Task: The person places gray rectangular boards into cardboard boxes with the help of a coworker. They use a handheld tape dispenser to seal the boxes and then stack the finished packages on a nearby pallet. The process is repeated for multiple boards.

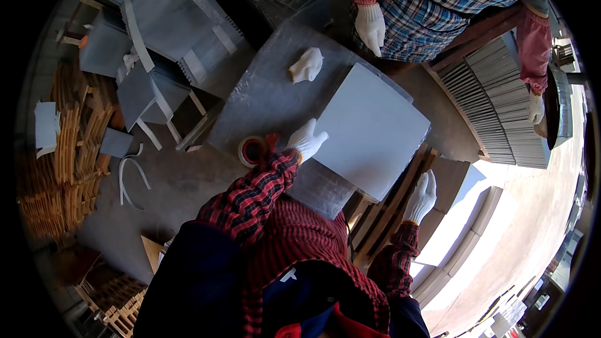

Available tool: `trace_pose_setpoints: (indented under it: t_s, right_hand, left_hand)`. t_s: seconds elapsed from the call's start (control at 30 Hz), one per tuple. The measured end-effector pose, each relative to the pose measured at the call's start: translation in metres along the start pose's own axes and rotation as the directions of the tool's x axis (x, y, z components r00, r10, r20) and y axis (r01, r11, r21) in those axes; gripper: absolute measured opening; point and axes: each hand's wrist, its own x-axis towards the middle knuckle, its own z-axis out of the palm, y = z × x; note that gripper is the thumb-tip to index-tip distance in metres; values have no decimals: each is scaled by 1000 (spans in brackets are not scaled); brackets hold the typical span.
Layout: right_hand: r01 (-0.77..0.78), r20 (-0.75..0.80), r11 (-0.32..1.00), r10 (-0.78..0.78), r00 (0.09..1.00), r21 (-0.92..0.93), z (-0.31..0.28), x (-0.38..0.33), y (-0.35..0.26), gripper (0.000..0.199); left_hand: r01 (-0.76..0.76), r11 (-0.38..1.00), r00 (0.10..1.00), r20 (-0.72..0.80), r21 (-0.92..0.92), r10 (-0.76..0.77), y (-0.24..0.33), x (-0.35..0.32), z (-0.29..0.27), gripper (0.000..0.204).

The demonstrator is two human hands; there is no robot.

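Panel [372, 131] smooth, matt; tabletop [260, 97] scuffed, faintly glossy; gloves [305, 141] knit cloth; stacked slats [72, 144] rough wood.

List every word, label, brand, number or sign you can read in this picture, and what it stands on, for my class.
None can be read.
Flat grey rectangular panel beside the white-gloved left hand: no lettering shows.
Round tape roll with a red inner ring: any print is too small to read.
Small white mark on the dark blue cloth garment: too small and blurred to read.
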Motion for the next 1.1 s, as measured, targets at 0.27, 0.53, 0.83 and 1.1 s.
trace_pose_setpoints:
  t_s: [0.27,0.53,0.83,1.1]
  right_hand:
    - [-446,423,871,332,843,205,55,-50,39,71]
    - [-598,603,725,318,732,343,42,-50,24,65]
    - [-136,208,985,112,972,105,29,-57,62,61]
    - [304,344,939,-342,875,161,134,-224,-167,56]
  left_hand:
    - [92,995,995,30,43,-94,8,0,4,77]
    - [107,994,990,93,16,-108,8,-1,-1,88]
    - [-575,721,796,-59,-388,603,-11,-114,-103,51]
    - [-461,699,888,-276,-547,369,-211,-254,-186,43]
